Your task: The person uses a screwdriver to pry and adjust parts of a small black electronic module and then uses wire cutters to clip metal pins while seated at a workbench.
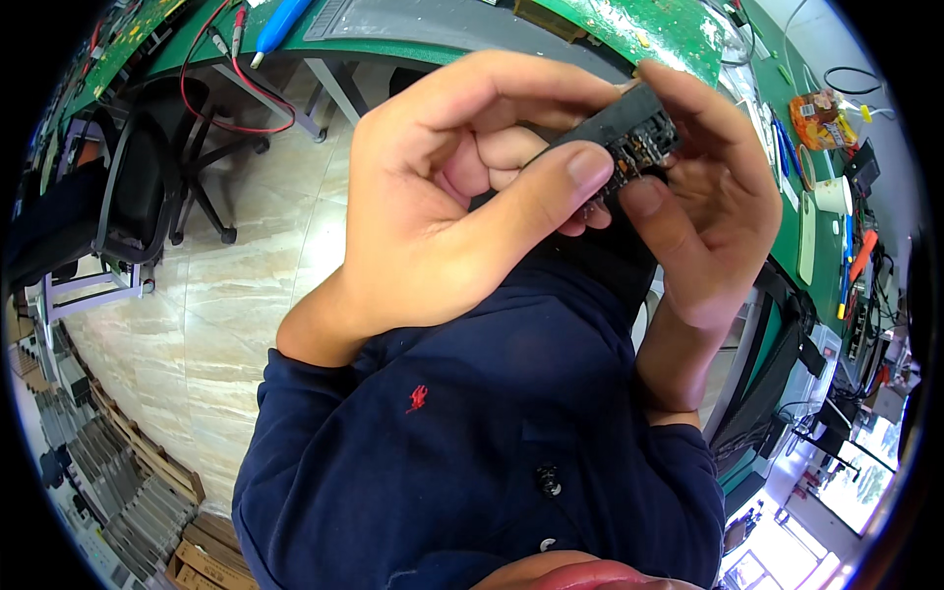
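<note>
A small black rectangular electronic module (621, 120) is held up in front of my chest, tilted, with small parts and contacts showing along its open side. My left hand (423, 216) is closed on it, thumb pressed along the lower edge and fingers curled behind. On the other end, my right hand (713, 187) grips it between the thumb below and the index finger at the top corner. The fingers behind the module are partly hidden.
A green-topped workbench (678, 39) runs along the far side and right, with a grey mat (413, 20), red and black test leads (239, 29), a blue pen-like tool (282, 29) and a white cup (833, 196). A black chair (147, 177) stands left; cardboard boxes (211, 560) lie lower left.
</note>
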### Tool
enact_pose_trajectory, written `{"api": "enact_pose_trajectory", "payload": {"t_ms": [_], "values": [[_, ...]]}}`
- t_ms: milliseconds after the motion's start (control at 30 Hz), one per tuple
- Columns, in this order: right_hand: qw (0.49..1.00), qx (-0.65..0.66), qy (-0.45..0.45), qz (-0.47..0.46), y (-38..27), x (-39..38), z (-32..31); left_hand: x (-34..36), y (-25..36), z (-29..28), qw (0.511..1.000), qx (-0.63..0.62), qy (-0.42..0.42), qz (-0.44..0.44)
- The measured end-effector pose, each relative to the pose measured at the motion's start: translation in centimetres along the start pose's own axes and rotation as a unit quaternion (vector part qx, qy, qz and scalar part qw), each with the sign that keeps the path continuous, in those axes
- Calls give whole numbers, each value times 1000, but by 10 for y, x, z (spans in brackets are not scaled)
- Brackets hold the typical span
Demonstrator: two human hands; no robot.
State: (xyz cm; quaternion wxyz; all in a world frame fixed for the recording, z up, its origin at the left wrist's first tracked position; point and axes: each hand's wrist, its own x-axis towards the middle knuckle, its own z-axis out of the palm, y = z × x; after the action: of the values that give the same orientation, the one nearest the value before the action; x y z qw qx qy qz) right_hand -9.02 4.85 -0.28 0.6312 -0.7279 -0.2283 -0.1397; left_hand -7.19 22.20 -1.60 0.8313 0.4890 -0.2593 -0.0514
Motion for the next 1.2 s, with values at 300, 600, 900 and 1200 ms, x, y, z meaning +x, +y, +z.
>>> {"api": "enact_pose_trajectory", "payload": {"t_ms": [300, 600, 900, 1200], "values": [[976, -161, 42, -144, 0, -4, -1, 2, 0, -4, 994, -66, -22, -80], [942, -265, 43, -203, -11, 1, 4, 4, -1, -7, 981, -130, -45, -133], [919, -318, 47, -228, -14, 4, 10, 2, -1, -1, 995, -58, -28, -82], [926, -278, 63, -246, -6, 2, 8, 1, -1, -2, 994, -59, -35, -80]]}}
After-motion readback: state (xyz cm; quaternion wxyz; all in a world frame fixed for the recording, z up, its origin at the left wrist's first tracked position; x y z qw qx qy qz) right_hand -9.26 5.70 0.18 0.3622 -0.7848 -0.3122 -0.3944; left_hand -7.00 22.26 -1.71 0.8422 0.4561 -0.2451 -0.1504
